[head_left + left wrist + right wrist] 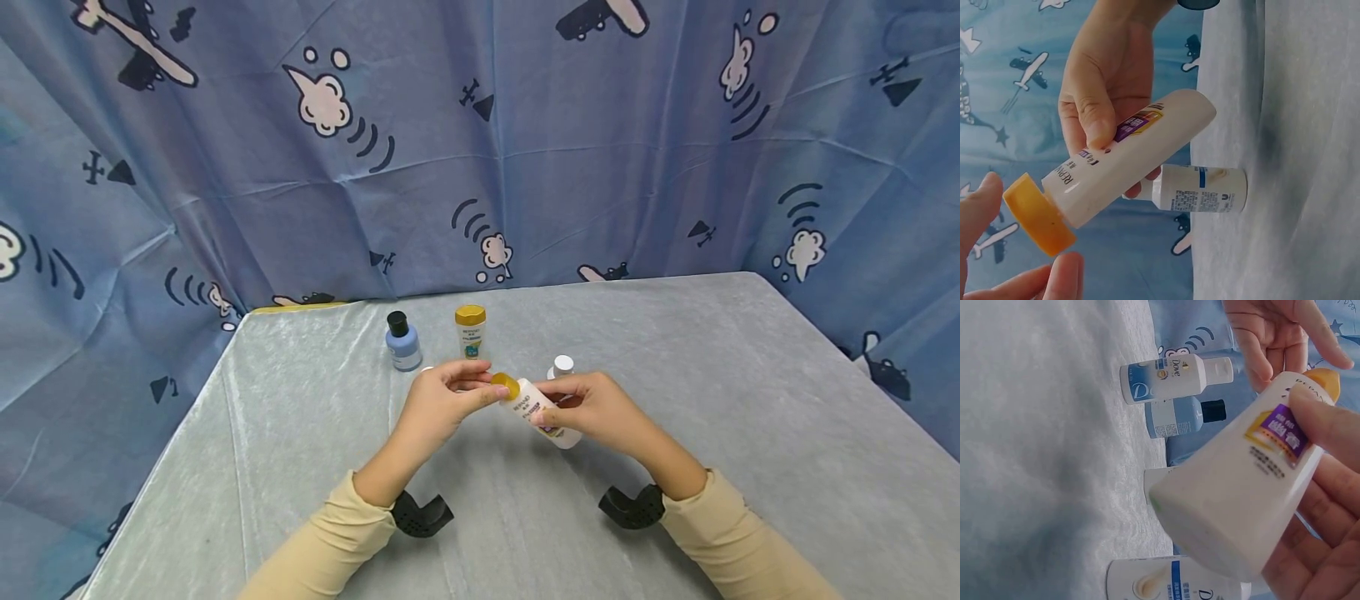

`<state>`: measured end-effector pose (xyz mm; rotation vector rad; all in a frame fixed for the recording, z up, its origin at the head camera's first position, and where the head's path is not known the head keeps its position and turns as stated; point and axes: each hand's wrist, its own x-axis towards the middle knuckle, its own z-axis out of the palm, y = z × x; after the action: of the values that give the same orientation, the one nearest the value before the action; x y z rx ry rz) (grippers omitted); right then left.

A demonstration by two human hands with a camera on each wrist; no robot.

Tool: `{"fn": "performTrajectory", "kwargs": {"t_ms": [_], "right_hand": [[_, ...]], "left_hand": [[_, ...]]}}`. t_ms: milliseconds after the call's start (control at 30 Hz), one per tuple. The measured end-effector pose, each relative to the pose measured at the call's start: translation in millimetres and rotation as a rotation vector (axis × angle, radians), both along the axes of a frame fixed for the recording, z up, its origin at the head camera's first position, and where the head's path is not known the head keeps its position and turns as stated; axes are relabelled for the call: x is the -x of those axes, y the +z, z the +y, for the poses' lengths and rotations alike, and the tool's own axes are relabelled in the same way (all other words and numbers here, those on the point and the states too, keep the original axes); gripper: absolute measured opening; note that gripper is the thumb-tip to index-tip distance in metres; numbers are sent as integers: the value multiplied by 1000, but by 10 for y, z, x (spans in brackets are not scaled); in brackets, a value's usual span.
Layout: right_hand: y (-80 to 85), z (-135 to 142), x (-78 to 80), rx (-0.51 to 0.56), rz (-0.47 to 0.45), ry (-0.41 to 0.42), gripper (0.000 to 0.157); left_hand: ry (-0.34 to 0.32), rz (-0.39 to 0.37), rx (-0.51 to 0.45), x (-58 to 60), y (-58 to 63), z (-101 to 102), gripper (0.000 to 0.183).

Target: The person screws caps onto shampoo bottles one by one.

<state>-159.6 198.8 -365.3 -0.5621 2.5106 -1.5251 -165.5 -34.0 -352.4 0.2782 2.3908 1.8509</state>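
My right hand (600, 408) grips a white bottle (528, 402) by its body, thumb on the front label. The bottle is held tilted above the table, its yellow cap (506, 385) pointing up and toward the left hand. A narrow gap shows between cap and bottle in the left wrist view. Around the cap, my left hand (450, 396) has its thumb and fingers spread. In the left wrist view its thumb stands apart from the cap (1039, 215), with a fingertip close below it. Part of the bottle (1222, 487) is covered by the right thumb in the right wrist view.
Behind the hands stand a blue bottle with a black cap (403, 346) and a white bottle with a yellow cap (471, 333). A white-capped bottle (562, 365) is partly hidden by the right hand. A blue-and-white Dove bottle (1166, 378) stands near the left hand. A patterned curtain (585, 150) hangs behind.
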Motion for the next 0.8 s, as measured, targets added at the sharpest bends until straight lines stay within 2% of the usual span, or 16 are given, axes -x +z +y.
{"fn": "performTrajectory", "kwargs": {"t_ms": [167,300,633,800], "right_hand": [[-7,-12,-4,-20,12,-2,36],[-7,-7,-5,-25,17,3,35],[54,37,-14,-5,-28,60,38],[60,47,-7,-16,-41,69,40]], "left_hand": [[-17,21,18,-5,-1,5,33],[-49,5,6,-6,-1,-3,32],[-238,-63,-81,12,44,-72,42],[-303,-80,-120,27,47,-96,47]]}}
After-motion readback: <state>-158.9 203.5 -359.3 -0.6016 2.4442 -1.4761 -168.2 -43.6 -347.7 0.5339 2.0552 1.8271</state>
